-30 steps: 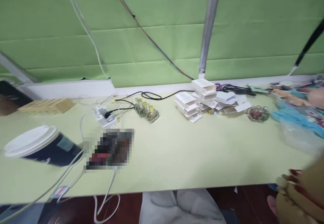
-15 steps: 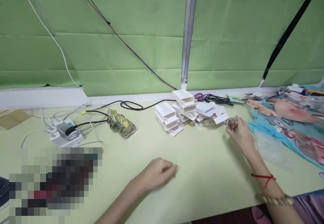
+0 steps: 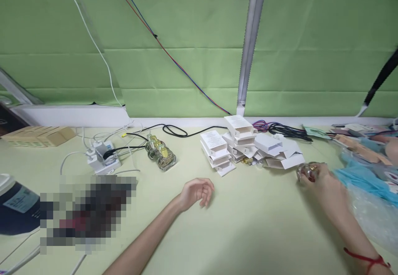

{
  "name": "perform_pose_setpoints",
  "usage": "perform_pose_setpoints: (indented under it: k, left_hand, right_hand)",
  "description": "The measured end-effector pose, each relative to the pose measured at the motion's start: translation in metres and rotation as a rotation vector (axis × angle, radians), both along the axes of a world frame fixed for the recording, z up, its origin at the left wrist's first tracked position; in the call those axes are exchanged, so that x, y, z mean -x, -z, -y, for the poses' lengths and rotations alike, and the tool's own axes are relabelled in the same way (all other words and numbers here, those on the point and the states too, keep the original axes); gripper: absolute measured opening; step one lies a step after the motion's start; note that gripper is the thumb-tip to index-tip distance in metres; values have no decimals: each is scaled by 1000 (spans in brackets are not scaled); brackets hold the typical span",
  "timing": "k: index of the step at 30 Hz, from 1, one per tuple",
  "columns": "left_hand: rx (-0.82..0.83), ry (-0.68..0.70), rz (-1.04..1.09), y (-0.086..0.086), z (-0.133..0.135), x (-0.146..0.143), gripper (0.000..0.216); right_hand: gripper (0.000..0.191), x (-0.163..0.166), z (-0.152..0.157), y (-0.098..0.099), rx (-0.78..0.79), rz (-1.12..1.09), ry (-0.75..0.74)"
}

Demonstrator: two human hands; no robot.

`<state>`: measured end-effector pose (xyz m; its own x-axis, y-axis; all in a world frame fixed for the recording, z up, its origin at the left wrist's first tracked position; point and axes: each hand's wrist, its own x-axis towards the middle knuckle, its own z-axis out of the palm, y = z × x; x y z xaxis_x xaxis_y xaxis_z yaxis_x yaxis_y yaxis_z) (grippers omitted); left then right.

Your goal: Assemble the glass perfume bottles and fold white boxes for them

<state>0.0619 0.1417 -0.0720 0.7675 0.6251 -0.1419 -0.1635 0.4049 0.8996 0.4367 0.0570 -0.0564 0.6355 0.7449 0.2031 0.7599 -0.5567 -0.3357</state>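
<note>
My right hand point(image 3: 326, 183) is closed round a small round glass bottle point(image 3: 306, 172) with reddish contents, at the right of the pale green table point(image 3: 248, 225). My left hand point(image 3: 197, 192) hovers over the middle of the table, palm half up, fingers loosely curled and apart, holding nothing. Behind and between the hands lies a pile of small white boxes point(image 3: 239, 144). A row of small glass bottles with gold caps point(image 3: 160, 154) stands to the left of my left hand.
A white power strip point(image 3: 102, 161) with plugs and cables sits at the left, a dark paper cup point(image 3: 15, 204) at the far left edge, a tan box point(image 3: 39, 135) behind it. Blue printed bags and clear plastic point(image 3: 370, 183) crowd the right. A green cloth wall point(image 3: 186, 59) backs the table.
The view has swung round. Both my arms came into view; my right hand reached the round glass bottle and closed on it, and my left hand turned palm up over the table's middle.
</note>
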Motion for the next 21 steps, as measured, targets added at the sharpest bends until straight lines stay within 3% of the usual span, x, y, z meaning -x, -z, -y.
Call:
perform_pose_setpoints:
  k: [4, 7, 13, 18, 21]
  left_hand:
    - [16, 17, 5, 1, -3, 0, 32]
    - [-11, 1, -16, 1, -1, -1, 28]
    - [-89, -307, -13, 10, 4, -15, 28]
    - [-363, -514, -110, 10, 10, -30, 29]
    - [-335, -560, -103, 9, 12, -30, 35]
  right_hand:
    - [52, 5, 12, 4, 126, -109, -60]
    - [51, 23, 15, 4, 133, -194, -274]
    - [45, 106, -2, -23, 314, -288, -674]
    - [41, 172, -28, -20, 215, -507, -1041]
    - [45, 189, -35, -3, 126, -570, -1156]
